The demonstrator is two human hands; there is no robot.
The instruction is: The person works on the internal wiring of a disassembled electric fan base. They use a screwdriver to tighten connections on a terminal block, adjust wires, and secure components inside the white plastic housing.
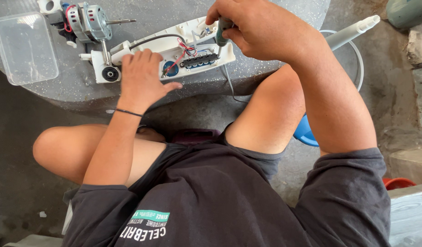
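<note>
One grey speckled table [275,68] with a rounded edge takes up the top of the view, sitting low over a rough concrete floor [18,183], and the person is seated right up against it with bare knees under the rim. On it there's one white housing [174,52], one motor [89,20] and one clear plastic box [24,48], so three things total. Off the table to the right there's one white tube [353,31] running through one white ring [357,59], plus a bit of something blue [305,132] behind the knee.

The housing is long and lies open side up near the table's front edge, just right of the motor. Inside you can see red, blue and white wires, a black switch strip [199,60] and a blue round part [170,69]. A grey cable [229,84] hangs off the edge below it.

Left hand [140,77] lies flat, fingers spread, pressing on the housing's left half, not gripping anything. Right hand [261,27] is closed around a green-handled screwdriver [221,35], held nearly upright with the tip down in the housing by the strip.

The box is empty, far left, well apart from the hands.
</note>
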